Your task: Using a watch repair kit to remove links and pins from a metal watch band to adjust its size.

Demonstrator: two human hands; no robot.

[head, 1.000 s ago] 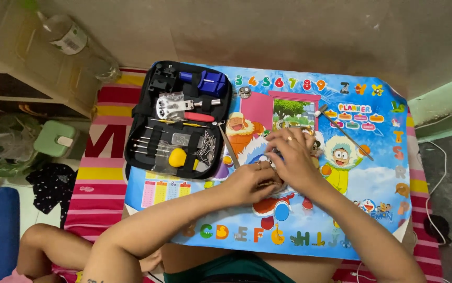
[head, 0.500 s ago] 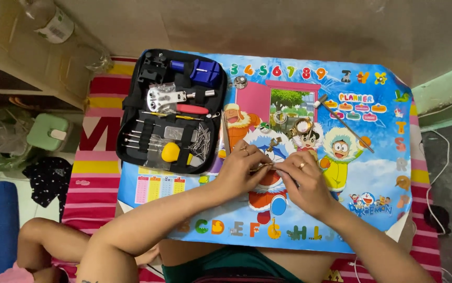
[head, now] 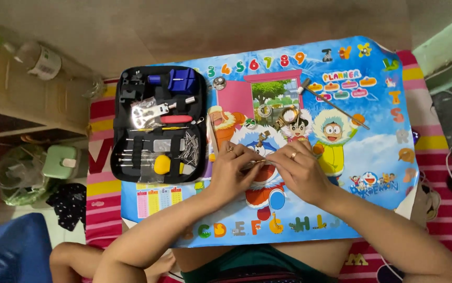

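Centrally, left hand and right hand meet over the table, fingertips of both pinched on a thin metal tool between them. Open tool kit lies just left; small hammer well above right.

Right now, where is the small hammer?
In the head view, the small hammer lies on the cartoon mat, upper right, beyond the right hand.
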